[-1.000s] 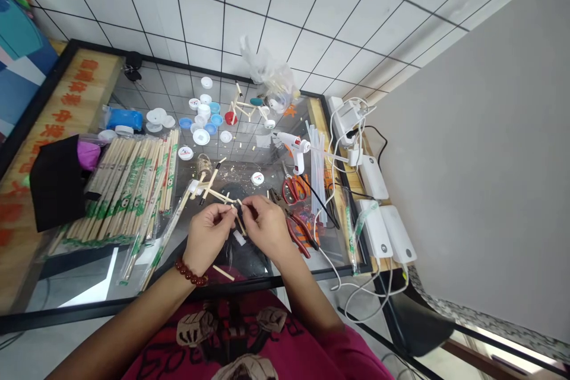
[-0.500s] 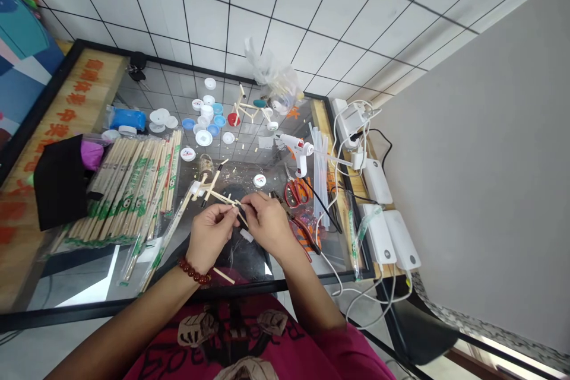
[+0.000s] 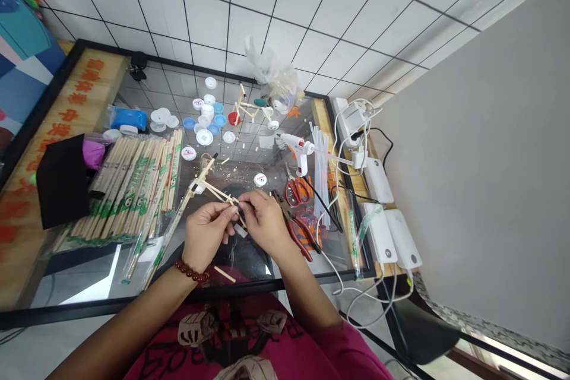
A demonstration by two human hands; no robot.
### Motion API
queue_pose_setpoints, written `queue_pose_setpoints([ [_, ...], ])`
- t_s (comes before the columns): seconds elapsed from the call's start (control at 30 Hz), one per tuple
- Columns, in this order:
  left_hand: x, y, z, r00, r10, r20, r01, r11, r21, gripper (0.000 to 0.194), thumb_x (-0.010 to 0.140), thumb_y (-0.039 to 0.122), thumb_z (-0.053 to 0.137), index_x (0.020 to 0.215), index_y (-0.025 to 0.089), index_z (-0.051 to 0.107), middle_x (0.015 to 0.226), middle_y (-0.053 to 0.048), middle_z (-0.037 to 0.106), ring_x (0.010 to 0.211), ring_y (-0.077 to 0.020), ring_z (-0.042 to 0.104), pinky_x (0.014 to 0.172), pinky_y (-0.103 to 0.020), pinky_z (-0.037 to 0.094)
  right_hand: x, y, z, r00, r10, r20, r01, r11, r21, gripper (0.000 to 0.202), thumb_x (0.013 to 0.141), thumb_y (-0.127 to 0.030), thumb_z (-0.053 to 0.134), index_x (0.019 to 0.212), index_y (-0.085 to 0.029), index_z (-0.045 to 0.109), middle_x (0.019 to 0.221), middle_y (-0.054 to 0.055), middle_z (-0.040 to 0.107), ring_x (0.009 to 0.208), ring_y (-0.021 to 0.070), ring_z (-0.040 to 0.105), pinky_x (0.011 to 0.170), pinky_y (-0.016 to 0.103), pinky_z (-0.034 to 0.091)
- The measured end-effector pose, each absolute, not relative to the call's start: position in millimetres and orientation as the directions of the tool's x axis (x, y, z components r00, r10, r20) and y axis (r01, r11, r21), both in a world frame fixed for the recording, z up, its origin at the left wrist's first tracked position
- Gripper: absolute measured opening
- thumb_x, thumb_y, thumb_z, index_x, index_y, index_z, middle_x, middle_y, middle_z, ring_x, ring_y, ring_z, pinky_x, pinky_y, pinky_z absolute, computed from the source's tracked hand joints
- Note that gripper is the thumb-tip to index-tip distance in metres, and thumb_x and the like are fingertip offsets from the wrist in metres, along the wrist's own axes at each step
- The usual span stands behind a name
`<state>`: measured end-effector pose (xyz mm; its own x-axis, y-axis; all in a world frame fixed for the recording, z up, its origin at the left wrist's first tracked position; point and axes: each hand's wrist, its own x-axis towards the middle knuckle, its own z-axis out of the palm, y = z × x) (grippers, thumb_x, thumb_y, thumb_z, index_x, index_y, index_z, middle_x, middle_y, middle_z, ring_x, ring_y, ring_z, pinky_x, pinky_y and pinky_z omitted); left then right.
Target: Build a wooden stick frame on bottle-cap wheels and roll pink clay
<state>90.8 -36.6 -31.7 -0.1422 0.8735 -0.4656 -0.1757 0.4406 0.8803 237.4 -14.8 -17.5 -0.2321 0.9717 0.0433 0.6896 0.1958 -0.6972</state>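
Note:
A small frame of pale wooden sticks [image 3: 214, 189] with black-tipped ends is pinched between both hands above the glass tabletop. My left hand [image 3: 208, 230] grips its near end from the left, thumb and fingers pressed together. Closed on the same end from the right is my right hand [image 3: 263, 221]; the fingertips hide part of the joint there. The frame's far end points up and left, close to a bagged pair of chopsticks [image 3: 171, 230]. Just right of my right hand lie red-handled pliers [image 3: 299, 230]. A loose short stick [image 3: 224, 274] rests near the table's front edge.
Packed chopsticks [image 3: 129, 190] cover the left side. Bottle caps [image 3: 205, 137] and another stick frame [image 3: 247, 110] sit at the back. A glue gun [image 3: 299, 151], scissors [image 3: 295, 190], glue sticks [image 3: 321, 178] and white cables [image 3: 341, 276] occupy the right.
The stick frame has turned in my hands, its far black-tipped crosspiece swinging up and left. Both hands stay pinched on its near end and have shifted only slightly.

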Motion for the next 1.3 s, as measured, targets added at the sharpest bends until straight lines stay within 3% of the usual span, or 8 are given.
queue_pose_setpoints([
  [0.1, 75.2, -50.8, -23.2, -0.157, 0.92, -0.36, 0.035, 0.37, 0.929, 0.03, 0.076, 0.045, 0.08, 0.089, 0.019, 0.077, 0.065, -0.001, 0.071, 0.044, -0.0106, 0.055, 0.041, -0.023, 0.045, 234.9, -12.4, -16.3, -0.237, 0.97, 0.05, 0.675, 0.202, -0.709, 0.016, 0.098, -0.015, 0.057, 0.098, -0.023, 0.07, 0.099, 0.005, 0.077, 0.094, 0.0214, 0.069, 0.085, 0.034, 0.045],
  [0.2, 47.9, -66.9, -12.1, -0.273, 0.96, -0.066, 0.301, 0.15, 0.942, 0.02, 0.083, 0.039, 0.079, 0.097, 0.025, 0.079, 0.083, -0.001, 0.076, 0.067, -0.0144, 0.067, 0.068, -0.029, 0.059, 232.9, -9.0, -15.6, -0.234, 0.971, 0.052, 0.659, 0.197, -0.726, 0.015, 0.098, -0.016, 0.057, 0.097, -0.023, 0.071, 0.098, 0.005, 0.077, 0.095, 0.0219, 0.069, 0.087, 0.035, 0.045],
  [0.37, 8.8, -43.1, -5.3, -0.363, 0.883, 0.298, 0.272, -0.205, 0.94, 0.051, 0.078, 0.033, 0.087, 0.126, 0.029, 0.069, 0.119, -0.004, 0.071, 0.105, -0.0218, 0.07, 0.101, -0.039, 0.058, 230.3, -2.8, -19.8, -0.212, 0.976, 0.046, 0.598, 0.167, -0.784, 0.015, 0.097, -0.016, 0.059, 0.094, -0.023, 0.072, 0.096, 0.004, 0.077, 0.094, 0.0209, 0.069, 0.087, 0.033, 0.048],
  [0.53, 4.6, 10.6, -15.1, -0.149, 0.984, 0.097, 0.046, -0.091, 0.995, 0.078, 0.072, 0.048, 0.089, 0.138, 0.02, 0.058, 0.148, -0.016, 0.061, 0.144, -0.0314, 0.053, 0.125, -0.05, 0.038, 226.6, 2.2, -25.8, -0.213, 0.974, 0.079, 0.513, 0.18, -0.839, 0.015, 0.096, -0.017, 0.059, 0.092, -0.023, 0.072, 0.094, 0.002, 0.077, 0.091, 0.0184, 0.07, 0.087, 0.03, 0.051],
  [0.67, 10.3, 23.6, -21.4, -0.033, 0.999, -0.038, -0.016, 0.038, 0.999, 0.084, 0.068, 0.051, 0.091, 0.139, 0.021, 0.059, 0.15, -0.018, 0.061, 0.141, -0.0331, 0.056, 0.117, -0.048, 0.047, 225.1, 6.1, -28.8, -0.215, 0.971, 0.106, 0.46, 0.196, -0.866, 0.016, 0.095, -0.019, 0.059, 0.09, -0.022, 0.073, 0.091, 0.003, 0.077, 0.089, 0.018, 0.07, 0.086, 0.029, 0.052],
  [0.87, 15.1, 27.1, -21.9, -0.04, 0.998, -0.049, 0.074, 0.051, 0.996, 0.057, 0.066, 0.047, 0.088, 0.115, 0.02, 0.073, 0.125, -0.012, 0.074, 0.11, -0.0262, 0.07, 0.1, -0.041, 0.055, 224.1, 9.7, -31.0, -0.22, 0.969, 0.109, 0.422, 0.195, -0.885, 0.016, 0.096, -0.021, 0.058, 0.09, -0.022, 0.073, 0.09, 0.003, 0.076, 0.088, 0.0176, 0.07, 0.086, 0.029, 0.053],
  [1.03, 17.8, 28.6, -23.7, -0.091, 0.993, 0.069, 0.083, -0.062, 0.995, 0.033, 0.07, 0.039, 0.085, 0.092, 0.021, 0.069, 0.123, -0.01, 0.074, 0.115, -0.025, 0.069, 0.103, -0.038, 0.054, 223.6, 13.0, -33.9, -0.242, 0.964, 0.107, 0.364, 0.192, -0.911, 0.016, 0.097, -0.024, 0.059, 0.089, -0.022, 0.072, 0.092, 0.002, 0.076, 0.09, 0.017, 0.07, 0.089, 0.029, 0.054],
  [1.3, 15.9, 24.7, -30.9, -0.096, 0.989, 0.11, 0.049, -0.106, 0.993, 0.029, 0.072, 0.033, 0.084, 0.091, 0.022, 0.067, 0.124, -0.011, 0.074, 0.116, -0.0239, 0.07, 0.102, -0.038, 0.055, 220.7, 16.6, -44.5, -0.254, 0.965, 0.062, 0.275, 0.134, -0.952, 0.014, 0.097, -0.029, 0.057, 0.092, -0.023, 0.069, 0.096, 0.002, 0.075, 0.096, 0.0169, 0.07, 0.093, 0.03, 0.053],
])
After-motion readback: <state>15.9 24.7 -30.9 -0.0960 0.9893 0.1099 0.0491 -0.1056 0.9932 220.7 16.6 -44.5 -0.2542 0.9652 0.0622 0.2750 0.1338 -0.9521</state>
